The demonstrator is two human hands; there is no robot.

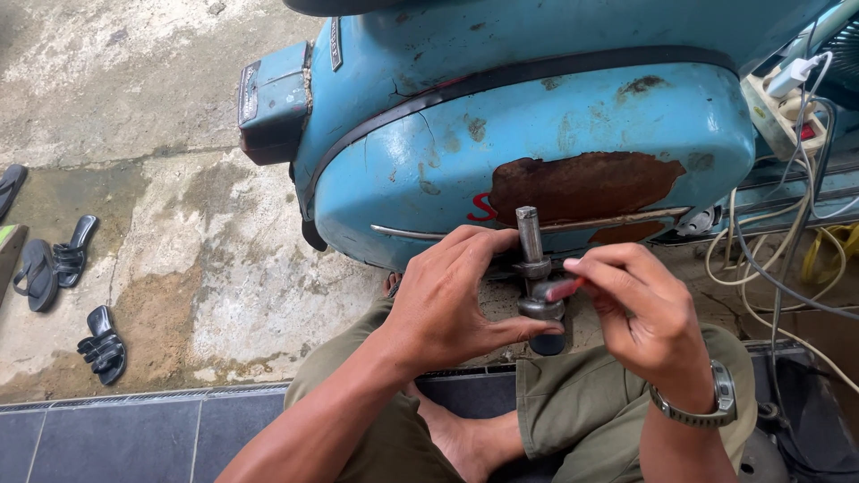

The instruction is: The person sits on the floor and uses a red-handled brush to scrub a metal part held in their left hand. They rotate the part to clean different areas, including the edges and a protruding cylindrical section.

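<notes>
Viewed from above, seated cross-legged on dark grey floor tiles point(107, 438) beside a rusty pale-blue metal scooter body point(537, 134). Held upright in the left hand point(447, 304), over the lap near the tiles' far edge: a short grey steel shaft with a collar and dark lower end point(535, 277), fingers curled round its lower half, thumb lying across below the collar. Pinched narrowly in the right hand point(640, 313) between thumb and fingertips: a small reddish-pink tool or piece point(564, 288), its tip touching the shaft just under the collar. Judged as mid-way: shaft off the scooter and being worked at the collar; whether anything was already loosened or fitted could not be told, and nothing lay set aside as finished. Counted: one shaft, one pink piece, two hands, one grey wristwatch point(720, 402) on the right wrist, one scooter, four black sandals point(103, 344) on the concrete at the left edge, one white power strip with plugs point(783, 103) and several loose cables at the right.
</notes>
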